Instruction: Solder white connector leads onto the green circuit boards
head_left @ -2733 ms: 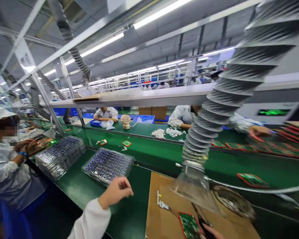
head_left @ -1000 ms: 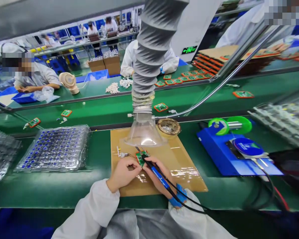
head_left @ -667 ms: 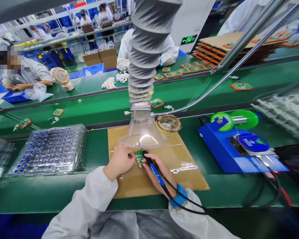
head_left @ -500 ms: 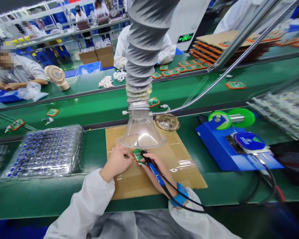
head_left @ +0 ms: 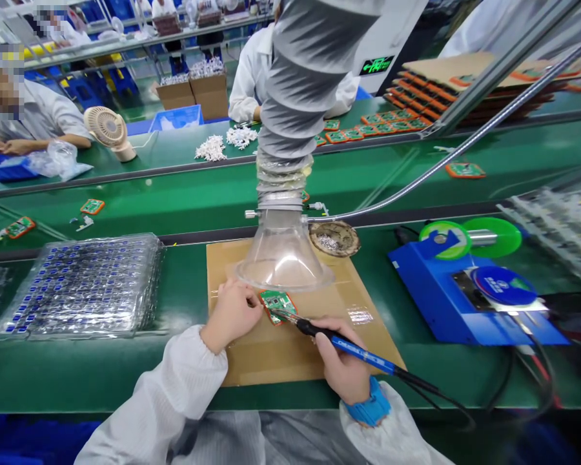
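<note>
The right hand [head_left: 343, 358] is closed around an iron [head_left: 363, 352], pen-fashion, its tip over the board [head_left: 277, 305]. The left hand [head_left: 233, 311] is at the board's left edge, thumb and forefinger pinched together; whether anything thin is between them cannot be told. The board, green with an orange rim, lies on the cardboard [head_left: 295, 355] on the green table [head_left: 184, 384].

A clear hood [head_left: 283, 255] hangs over the cardboard just beyond the board, in the way from above on that side, and covers part of the cardboard's far half. Its grey hose [head_left: 305, 84] rises from it and hides part of the person [head_left: 252, 71] across the line. A metal arm [head_left: 416, 181] runs from the hood up to the right.

Right of the hood, a round dish [head_left: 335, 237] sits at the cardboard's far edge. Farther right is a blue machine [head_left: 436, 297] with a green spool [head_left: 501, 237], cables trailing from it. Stacked clear trays [head_left: 87, 284] are on the left.

Beyond the table, a green belt [head_left: 174, 203] carries loose boards [head_left: 465, 170]. Past it are a fan [head_left: 106, 128], white parts [head_left: 210, 148] and a tall stack [head_left: 436, 81] of orange-edged boards and card.
</note>
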A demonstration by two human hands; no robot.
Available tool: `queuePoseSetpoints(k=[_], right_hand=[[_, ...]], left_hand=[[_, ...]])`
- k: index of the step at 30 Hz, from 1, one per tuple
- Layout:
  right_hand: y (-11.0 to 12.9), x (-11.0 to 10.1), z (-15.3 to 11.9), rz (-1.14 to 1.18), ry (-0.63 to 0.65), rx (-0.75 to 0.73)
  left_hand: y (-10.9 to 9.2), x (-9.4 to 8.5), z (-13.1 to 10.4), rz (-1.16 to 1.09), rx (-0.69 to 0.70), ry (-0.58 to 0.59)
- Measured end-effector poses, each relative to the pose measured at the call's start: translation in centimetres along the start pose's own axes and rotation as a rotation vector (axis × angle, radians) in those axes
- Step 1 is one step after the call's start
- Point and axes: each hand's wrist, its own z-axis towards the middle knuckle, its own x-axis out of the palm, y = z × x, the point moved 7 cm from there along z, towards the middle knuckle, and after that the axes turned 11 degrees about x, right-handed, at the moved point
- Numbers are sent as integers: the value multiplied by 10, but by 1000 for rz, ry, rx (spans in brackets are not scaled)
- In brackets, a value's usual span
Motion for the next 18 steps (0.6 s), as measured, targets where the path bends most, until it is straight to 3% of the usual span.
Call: queuePoseSetpoints(k=[10,18], right_hand=[[10,6,2,-112,34,-91],[12,3,3,-93,0,-82]], left_hand=[[-2,1,0,27,14,-15],[-4,0,1,23,-12,-15]])
